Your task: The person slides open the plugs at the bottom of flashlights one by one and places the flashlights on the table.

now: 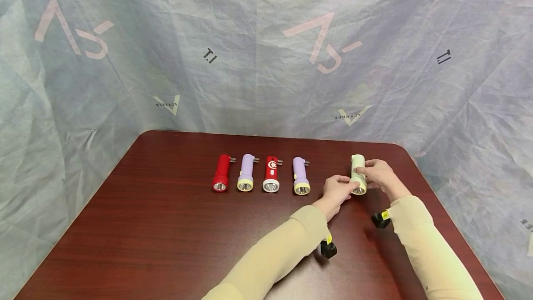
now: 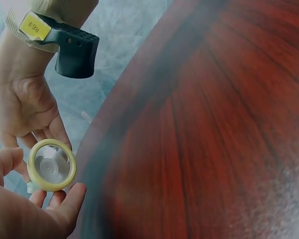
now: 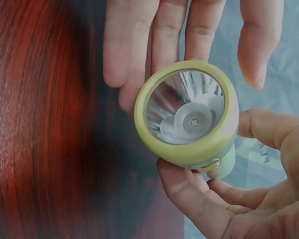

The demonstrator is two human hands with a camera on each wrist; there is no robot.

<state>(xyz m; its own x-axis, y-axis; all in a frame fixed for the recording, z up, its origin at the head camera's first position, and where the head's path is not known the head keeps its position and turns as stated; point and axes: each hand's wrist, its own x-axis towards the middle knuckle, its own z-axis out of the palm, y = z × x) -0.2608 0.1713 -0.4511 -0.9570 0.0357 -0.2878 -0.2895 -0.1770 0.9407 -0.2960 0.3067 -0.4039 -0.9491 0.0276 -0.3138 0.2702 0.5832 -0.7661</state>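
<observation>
A pale green flashlight (image 1: pixel 358 175) with a yellow rim is between my hands at the right of the table, its lens toward me in the head view. My right hand (image 1: pixel 380 176) grips its body, thumb on one side and fingers on the other, as the right wrist view (image 3: pixel 259 184) shows. From the other side, my left hand (image 1: pixel 336 193) reaches to the lens end. Its fingers (image 3: pixel 169 30) lie nearly straight at the rim, the thumb standing apart in the right wrist view. In the left wrist view, the lens (image 2: pixel 51 165) faces the camera.
Left of my hands lie a purple flashlight (image 1: pixel 300 172), a red-and-white one (image 1: pixel 271 170), another purple one (image 1: pixel 247 170) and a red one (image 1: pixel 222 168), in a row with prongs pointing right. The brown table (image 1: pixel 166 226) ends at a grey cloth (image 1: pixel 250 82).
</observation>
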